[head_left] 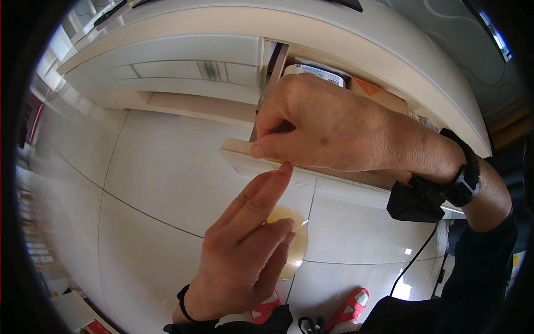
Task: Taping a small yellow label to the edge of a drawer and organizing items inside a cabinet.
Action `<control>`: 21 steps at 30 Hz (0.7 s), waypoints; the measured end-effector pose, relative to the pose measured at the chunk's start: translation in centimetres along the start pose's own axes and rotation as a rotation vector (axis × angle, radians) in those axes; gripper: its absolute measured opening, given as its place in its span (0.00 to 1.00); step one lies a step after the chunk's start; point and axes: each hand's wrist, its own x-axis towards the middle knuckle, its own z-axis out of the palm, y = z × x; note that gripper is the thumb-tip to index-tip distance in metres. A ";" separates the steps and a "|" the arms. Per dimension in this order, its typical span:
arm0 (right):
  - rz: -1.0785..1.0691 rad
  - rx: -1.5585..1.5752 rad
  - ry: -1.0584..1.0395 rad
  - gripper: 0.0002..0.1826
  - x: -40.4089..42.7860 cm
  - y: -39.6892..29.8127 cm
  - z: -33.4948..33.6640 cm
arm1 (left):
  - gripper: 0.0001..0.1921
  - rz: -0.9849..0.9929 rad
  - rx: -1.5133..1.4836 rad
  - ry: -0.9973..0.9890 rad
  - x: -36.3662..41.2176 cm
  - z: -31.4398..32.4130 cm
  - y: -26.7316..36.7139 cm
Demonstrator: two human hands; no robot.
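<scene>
My left hand (246, 246) holds a yellowish, translucent round thing (298, 242), apparently a roll of adhesive tape, partly hidden behind the fingers. Its index and middle fingers stretch up towards my right hand (325, 121). That hand is curled over the open drawer, thumb and forefinger together near the left end of the pale drawer front (235, 146). A thin yellow-orange edge (275, 160) shows below the thumb; whether the fingers grip it is hidden. Inside the drawer lie a white labelled package (317, 73) and an orange-and-tan cardboard box (375, 94).
The drawer sticks out from a long cream cabinet (183, 69) with a white top (400, 33). Below are glossy floor tiles (150, 167) and my feet in red sandals (352, 309). A black device (415, 202) hangs at my right wrist, its cable (413, 261) running down.
</scene>
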 end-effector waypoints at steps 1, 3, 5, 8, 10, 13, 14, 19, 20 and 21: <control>-0.043 0.019 -0.016 0.14 -0.2 0.3 0.1 | 0.04 0.001 0.000 -0.003 0.0 0.0 0.0; -0.086 0.038 -0.029 0.14 -0.4 0.7 -0.1 | 0.05 0.000 -0.014 -0.005 0.0 0.0 0.0; -0.047 0.084 -0.122 0.13 -0.5 0.7 -0.5 | 0.05 -0.004 -0.029 -0.012 0.1 -0.2 -0.1; -0.026 0.116 -0.144 0.14 -0.8 1.2 -0.5 | 0.04 0.002 -0.055 -0.033 0.1 -0.5 -0.4; 0.029 0.175 -0.173 0.13 -1.2 1.0 -0.7 | 0.04 0.017 -0.066 -0.048 0.0 -0.4 -0.6; 0.062 0.225 -0.198 0.13 -1.7 0.9 -0.8 | 0.05 0.010 -0.201 0.014 -0.2 -0.2 -0.8; 0.038 0.215 -0.194 0.13 -1.9 1.0 -0.8 | 0.05 -0.012 -0.249 0.047 -0.2 -0.1 -0.6; -0.024 0.278 -0.170 0.13 -2.5 1.8 -0.7 | 0.05 -0.080 -0.244 0.085 0.0 -0.3 -0.7; 0.008 0.351 -0.214 0.13 -2.4 1.6 -0.9 | 0.05 -0.094 -0.258 0.083 0.1 -0.4 -0.7; 0.010 0.351 -0.213 0.13 -2.6 1.8 -0.9 | 0.04 -0.107 -0.272 0.082 0.1 -0.4 -0.7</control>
